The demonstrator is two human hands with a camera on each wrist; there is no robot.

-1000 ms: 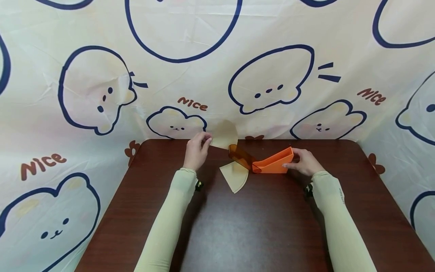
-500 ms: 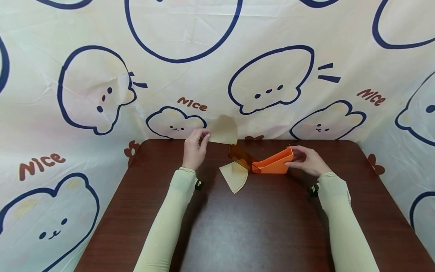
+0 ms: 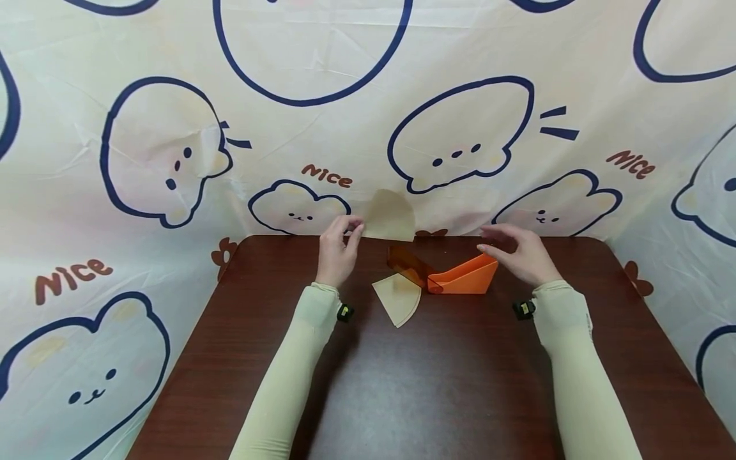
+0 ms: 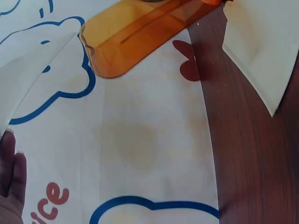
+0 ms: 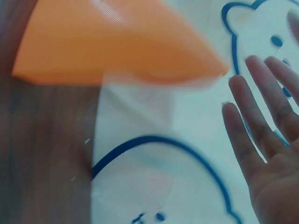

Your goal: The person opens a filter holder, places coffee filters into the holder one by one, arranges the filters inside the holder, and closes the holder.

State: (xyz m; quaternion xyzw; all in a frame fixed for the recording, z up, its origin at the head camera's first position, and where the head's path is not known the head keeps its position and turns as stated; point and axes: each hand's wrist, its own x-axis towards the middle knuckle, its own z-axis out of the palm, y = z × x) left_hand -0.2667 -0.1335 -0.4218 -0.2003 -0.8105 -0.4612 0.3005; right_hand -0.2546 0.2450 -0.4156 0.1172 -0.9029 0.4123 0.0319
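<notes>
The orange holder (image 3: 464, 279) is looking like smooth, opaque plastic, a patch of fine ribbing catching light in the right wrist view. The amber flap (image 4: 140, 39) is gleaming as glossy, see-through plastic. The upper sheet (image 3: 391, 218) and the lower sheet (image 3: 398, 300) are showing thin, matt paper. The bench (image 3: 425, 396) is resembling dark, smooth wood, giving off a satin glare. The backdrop (image 3: 322, 140) is appearing as creased, faintly shiny cloth.

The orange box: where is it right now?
In the head view, the orange box stands right of centre toward the far edge of the table, between the fan-shaped paper and the right hand.
</notes>
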